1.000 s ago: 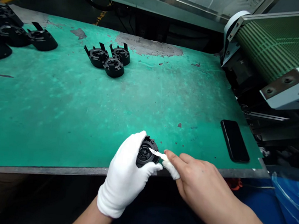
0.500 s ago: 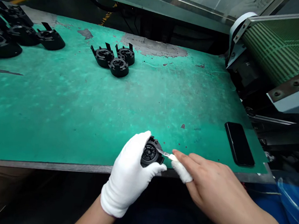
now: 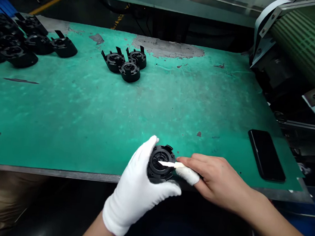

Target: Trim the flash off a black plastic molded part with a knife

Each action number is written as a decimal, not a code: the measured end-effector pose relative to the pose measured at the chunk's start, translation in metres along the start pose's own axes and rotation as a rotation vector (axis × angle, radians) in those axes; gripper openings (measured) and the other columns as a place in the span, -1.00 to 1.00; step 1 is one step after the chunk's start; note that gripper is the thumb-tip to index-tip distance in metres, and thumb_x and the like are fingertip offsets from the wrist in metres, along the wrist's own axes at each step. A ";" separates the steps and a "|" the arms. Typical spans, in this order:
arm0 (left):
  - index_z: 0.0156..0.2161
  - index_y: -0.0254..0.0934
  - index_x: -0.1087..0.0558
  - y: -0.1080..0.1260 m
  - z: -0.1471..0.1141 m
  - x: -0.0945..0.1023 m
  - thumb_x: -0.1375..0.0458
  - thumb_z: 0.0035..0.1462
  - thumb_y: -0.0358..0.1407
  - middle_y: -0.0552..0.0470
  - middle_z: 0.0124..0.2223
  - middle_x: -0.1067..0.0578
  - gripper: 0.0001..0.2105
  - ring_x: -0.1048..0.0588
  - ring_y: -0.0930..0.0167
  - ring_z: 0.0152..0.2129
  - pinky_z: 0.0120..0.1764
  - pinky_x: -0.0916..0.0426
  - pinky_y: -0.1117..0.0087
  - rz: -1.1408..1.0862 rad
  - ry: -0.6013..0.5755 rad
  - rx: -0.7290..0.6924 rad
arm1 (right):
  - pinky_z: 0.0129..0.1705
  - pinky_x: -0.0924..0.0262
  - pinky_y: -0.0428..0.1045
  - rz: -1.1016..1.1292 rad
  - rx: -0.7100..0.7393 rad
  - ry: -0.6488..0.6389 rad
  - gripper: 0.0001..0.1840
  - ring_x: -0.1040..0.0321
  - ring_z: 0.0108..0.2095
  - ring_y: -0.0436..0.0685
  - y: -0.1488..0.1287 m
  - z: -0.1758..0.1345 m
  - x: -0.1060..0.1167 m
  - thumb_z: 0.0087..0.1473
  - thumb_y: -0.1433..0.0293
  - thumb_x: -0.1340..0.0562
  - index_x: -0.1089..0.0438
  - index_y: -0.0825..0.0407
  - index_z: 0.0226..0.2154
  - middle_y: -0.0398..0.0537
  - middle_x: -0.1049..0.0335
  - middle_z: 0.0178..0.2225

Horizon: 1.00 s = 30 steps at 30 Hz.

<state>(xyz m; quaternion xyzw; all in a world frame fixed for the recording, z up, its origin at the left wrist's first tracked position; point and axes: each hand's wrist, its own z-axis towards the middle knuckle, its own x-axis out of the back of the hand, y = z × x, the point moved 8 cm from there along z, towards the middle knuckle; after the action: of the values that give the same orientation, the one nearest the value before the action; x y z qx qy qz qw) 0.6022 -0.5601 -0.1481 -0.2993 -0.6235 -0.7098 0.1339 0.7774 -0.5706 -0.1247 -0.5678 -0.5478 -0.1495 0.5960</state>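
Observation:
Near the front edge of the table, my left hand (image 3: 134,190), in a white glove, is closed around a round black plastic part (image 3: 162,157). The part's ringed inner face is turned up, and a tab sticks out at its top. My right hand (image 3: 208,174) is bare except for a white cover on the thumb. Between thumb and fingers it grips a small knife (image 3: 167,164) with a pale handle. The blade points left and lies over the part's face; whether it touches cannot be made out.
Three black cylindrical parts (image 3: 130,72) stand together at mid-table. Several more (image 3: 18,52) crowd the far left of the green tabletop (image 3: 90,118). A black phone (image 3: 266,155) lies at the right. Beyond it is a green conveyor belt (image 3: 309,40).
The knife blade has swung from the part's right rim to across its middle, and the part is turned differently in my left hand. The whole view has shifted slightly.

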 end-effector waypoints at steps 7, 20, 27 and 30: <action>0.33 -0.25 -0.10 0.011 0.001 -0.007 -0.35 0.03 -0.18 -0.21 0.19 -0.42 -0.18 -0.46 0.12 0.13 0.17 -0.41 0.05 0.050 0.097 -0.039 | -0.21 -0.24 -0.03 -0.018 0.029 -0.038 -0.57 -0.47 -0.22 0.11 0.002 0.003 -0.001 0.28 0.46 -0.07 -0.38 -0.09 0.14 -0.08 -0.52 -0.21; 0.35 -0.22 -0.07 0.006 -0.002 -0.007 -0.37 0.04 -0.08 -0.20 0.22 -0.41 -0.14 -0.43 0.11 0.17 0.23 -0.35 0.00 0.083 0.117 -0.076 | -0.26 -0.24 0.02 -0.117 -0.031 -0.029 -0.45 -0.50 -0.23 0.14 0.004 0.000 0.007 0.21 0.50 -0.07 -0.32 -0.10 0.22 -0.11 -0.52 -0.17; 0.33 -0.24 -0.12 0.006 -0.003 -0.006 -0.36 0.06 -0.06 -0.20 0.22 -0.41 -0.18 -0.42 0.11 0.18 0.25 -0.33 0.00 0.095 0.137 -0.079 | -0.35 -0.23 0.06 -0.275 -0.091 -0.104 -0.46 -0.54 -0.26 0.22 -0.007 0.002 0.009 0.16 0.49 -0.11 -0.37 -0.17 0.16 -0.14 -0.54 -0.20; 0.33 -0.25 -0.12 0.009 -0.003 -0.005 -0.35 0.06 -0.02 -0.22 0.22 -0.41 -0.17 -0.41 0.10 0.19 0.25 -0.32 -0.03 0.100 0.139 -0.101 | -0.40 -0.22 0.08 -0.399 -0.166 -0.065 -0.43 -0.54 -0.31 0.27 0.000 0.006 0.015 0.13 0.48 -0.12 -0.35 -0.13 0.19 -0.08 -0.55 -0.17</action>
<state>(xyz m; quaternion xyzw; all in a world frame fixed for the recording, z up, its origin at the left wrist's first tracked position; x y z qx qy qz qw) 0.6098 -0.5658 -0.1440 -0.2865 -0.5604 -0.7517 0.1969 0.7797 -0.5584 -0.1136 -0.4998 -0.6541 -0.2908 0.4876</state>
